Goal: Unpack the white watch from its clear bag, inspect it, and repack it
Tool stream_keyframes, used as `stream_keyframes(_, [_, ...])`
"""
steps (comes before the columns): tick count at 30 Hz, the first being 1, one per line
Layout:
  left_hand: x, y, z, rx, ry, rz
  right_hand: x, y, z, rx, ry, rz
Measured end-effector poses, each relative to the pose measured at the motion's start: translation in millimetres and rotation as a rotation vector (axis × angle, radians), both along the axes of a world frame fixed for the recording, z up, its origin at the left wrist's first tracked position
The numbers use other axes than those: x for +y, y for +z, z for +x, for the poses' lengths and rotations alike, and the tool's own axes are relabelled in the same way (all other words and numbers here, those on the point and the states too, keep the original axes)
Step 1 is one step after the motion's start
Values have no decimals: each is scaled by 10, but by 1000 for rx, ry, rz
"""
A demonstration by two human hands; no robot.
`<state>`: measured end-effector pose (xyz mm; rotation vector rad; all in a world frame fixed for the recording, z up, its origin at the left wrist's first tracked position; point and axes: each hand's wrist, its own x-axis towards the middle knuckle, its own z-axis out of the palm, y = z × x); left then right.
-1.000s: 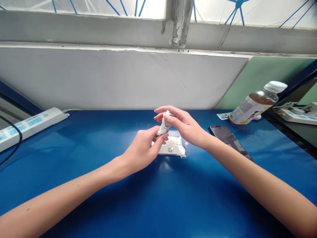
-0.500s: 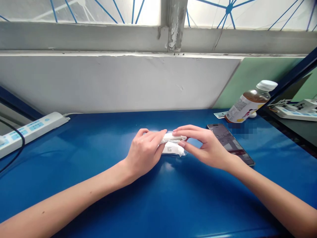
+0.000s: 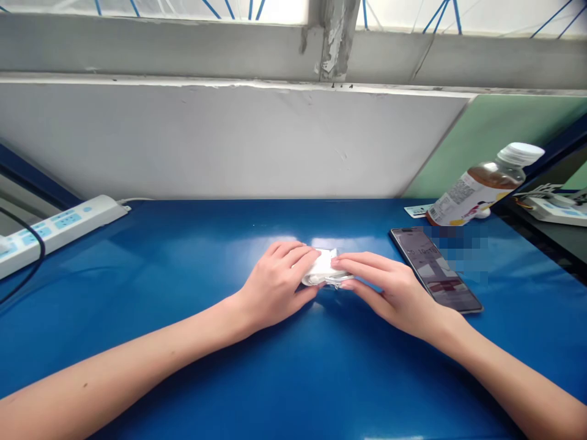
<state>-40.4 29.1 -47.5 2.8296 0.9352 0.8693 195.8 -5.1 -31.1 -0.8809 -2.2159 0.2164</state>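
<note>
A small white packet in clear plastic wrap [image 3: 324,266] lies low over the blue table [image 3: 293,373], between my two hands. My left hand [image 3: 280,282] grips its left side, with the fingers across the top and the thumb along the near edge. On the right side, my right hand [image 3: 387,287] holds it between fingers above and thumb below. Fingers cover both ends of the packet, so its full shape is hidden. Just beyond my right hand lies a dark phone [image 3: 438,272] with its screen lit.
A bottle with a white cap and amber drink [image 3: 481,186] stands at the back right, beside a small white card [image 3: 417,211]. A white power strip [image 3: 59,229] with a black cable [image 3: 42,256] lies at the left. The wall [image 3: 229,143] rises behind the table.
The white piece held raised over another white piece has come down, and the two now sit together as one stack. Both hands have lowered slightly. The camera view has shifted a little.
</note>
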Motion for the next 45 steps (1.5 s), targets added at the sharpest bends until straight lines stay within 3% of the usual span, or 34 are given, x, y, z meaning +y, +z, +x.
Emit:
stream_keyframes(7, [106,-84,-37,126,-7,-213,53,23,136,-59,-72,122])
stream_keyframes(17, [154,-91,-90,99,-15,-299,183,-68,231,-175,-132,134])
stream_keyframes(29, [221,-76,-115,138,-42,-274,197,31,327,-256,-213,49])
stream_keyframes(45, [208,-86,-121,118,-41,-282,214,53,351,-225,-155,23])
